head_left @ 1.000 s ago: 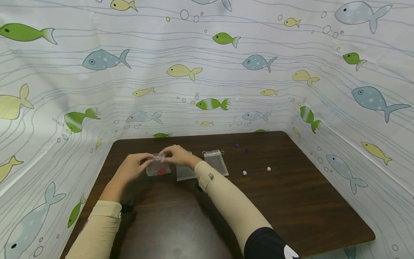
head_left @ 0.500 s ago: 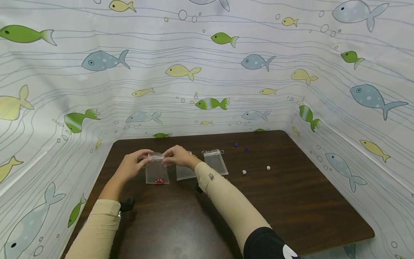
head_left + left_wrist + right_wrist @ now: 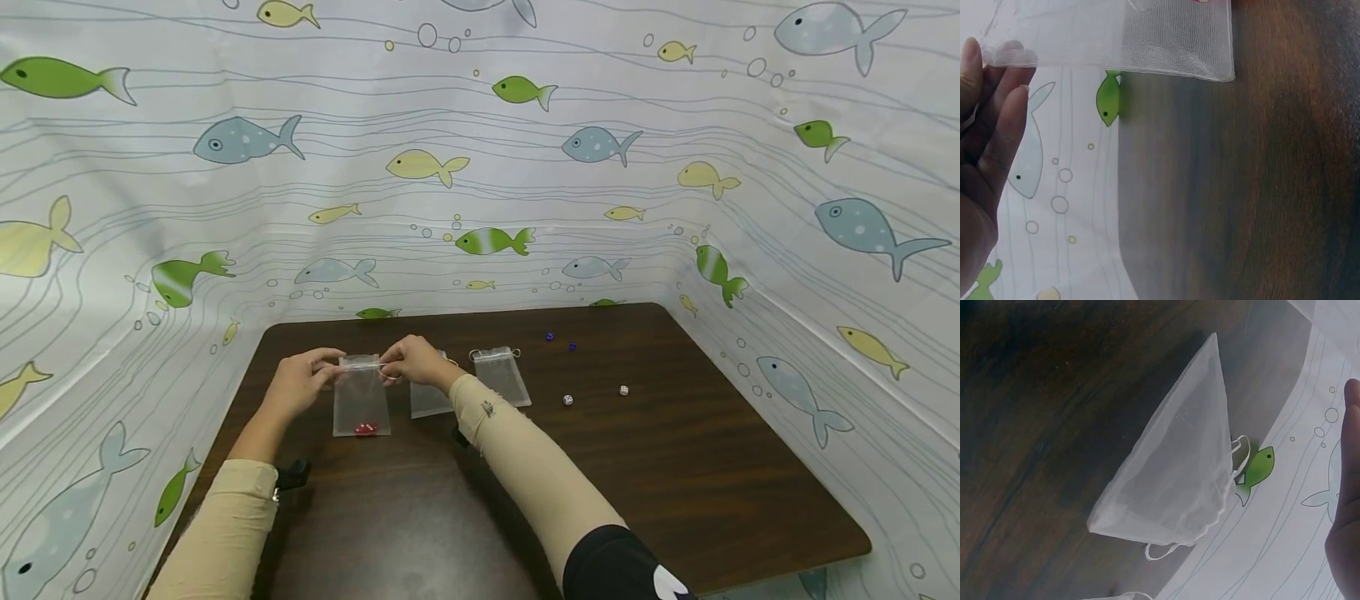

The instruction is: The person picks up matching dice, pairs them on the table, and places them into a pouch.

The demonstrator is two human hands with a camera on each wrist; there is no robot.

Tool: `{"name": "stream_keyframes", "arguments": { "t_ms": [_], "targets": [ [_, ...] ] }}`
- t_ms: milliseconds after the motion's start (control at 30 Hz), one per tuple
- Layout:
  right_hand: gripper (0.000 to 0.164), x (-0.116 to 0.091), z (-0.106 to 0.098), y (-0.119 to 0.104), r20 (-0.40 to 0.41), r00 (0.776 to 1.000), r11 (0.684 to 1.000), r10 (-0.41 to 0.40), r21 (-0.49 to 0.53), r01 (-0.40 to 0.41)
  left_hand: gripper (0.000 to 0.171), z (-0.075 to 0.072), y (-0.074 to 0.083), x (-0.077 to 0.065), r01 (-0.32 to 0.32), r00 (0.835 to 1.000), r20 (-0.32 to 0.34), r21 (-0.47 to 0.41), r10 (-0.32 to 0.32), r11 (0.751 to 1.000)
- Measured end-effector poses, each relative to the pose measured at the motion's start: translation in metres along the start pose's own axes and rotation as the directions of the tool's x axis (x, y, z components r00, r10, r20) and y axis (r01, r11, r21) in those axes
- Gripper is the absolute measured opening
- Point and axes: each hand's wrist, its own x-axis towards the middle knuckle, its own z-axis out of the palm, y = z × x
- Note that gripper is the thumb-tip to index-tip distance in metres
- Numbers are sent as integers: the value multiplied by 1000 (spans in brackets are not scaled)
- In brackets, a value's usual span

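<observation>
A sheer white drawstring pouch point(image 3: 361, 392) hangs by its top between both hands, red dice point(image 3: 365, 428) gathered at its bottom. My left hand point(image 3: 297, 383) pinches the upper left corner near the drawstring. At the upper right corner, the thumb and fingers of my right hand point(image 3: 414, 361) pinch the cord, a loop of it showing below them. The left wrist view shows the mesh point(image 3: 1175, 44) stretching away from the left hand's fingertips. Only part of the right hand point(image 3: 1344, 506) enters the right wrist view.
A second pouch point(image 3: 429, 402) lies beside the right hand, partly hidden by it, and a third pouch point(image 3: 501, 379) further right. Two white dice point(image 3: 567, 400) and two blue dice point(image 3: 550, 337) rest on the dark wooden table point(image 3: 675, 467). A fish-patterned curtain point(image 3: 480, 192) surrounds the table's back and sides.
The pouch has straightened out and its bottom has come lower, the red dice settling with it. My left hand has shifted slightly left, drawing the top edge taut.
</observation>
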Motion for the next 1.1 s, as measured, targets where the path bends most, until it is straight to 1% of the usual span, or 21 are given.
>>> {"name": "stream_keyframes", "arguments": {
  "t_ms": [33, 100, 200, 300, 467, 567, 733, 933, 1100],
  "targets": [
    [19, 0, 0, 1, 3, 1000, 999, 5, 38, -5, 26, 0, 0, 0, -2, 1000, -5, 5, 2, 1000],
    [19, 0, 0, 3, -2, 1000, 997, 15, 82, -14, 25, -1, -2, -1, -1, 1000, -13, 23, 1, 1000],
    [18, -1, -1, 6, -20, 999, 995, 27, 99, -25, 23, -1, -3, -1, 8, 1000, -15, 29, -8, 1000],
    [20, -2, -3, 9, -29, 999, 992, 44, 118, -40, 20, -1, -6, -1, 31, 1000, -4, 14, -31, 999],
    [20, -2, -5, 12, -14, 998, 989, 59, 136, -57, 18, 1, -7, 0, 69, 998, 6, -19, -69, 997],
    [21, -2, -6, 14, -5, 998, 987, 64, 146, -62, 18, 3, -9, 1, 92, 996, 15, -72, -91, 993],
    [24, -1, -5, 16, 17, 997, 981, 70, 181, -71, 21, 4, -12, 0, 141, 990, 45, -168, -135, 976],
    [22, -1, -5, 20, 14, 996, 970, 86, 229, -87, 25, 4, -16, -3, 185, 982, 74, -211, -173, 960],
    [21, 0, -6, 25, 8, 997, 960, 82, 268, -82, 29, 5, -18, -4, 248, 969, 90, -272, -232, 930]
  ]
}}
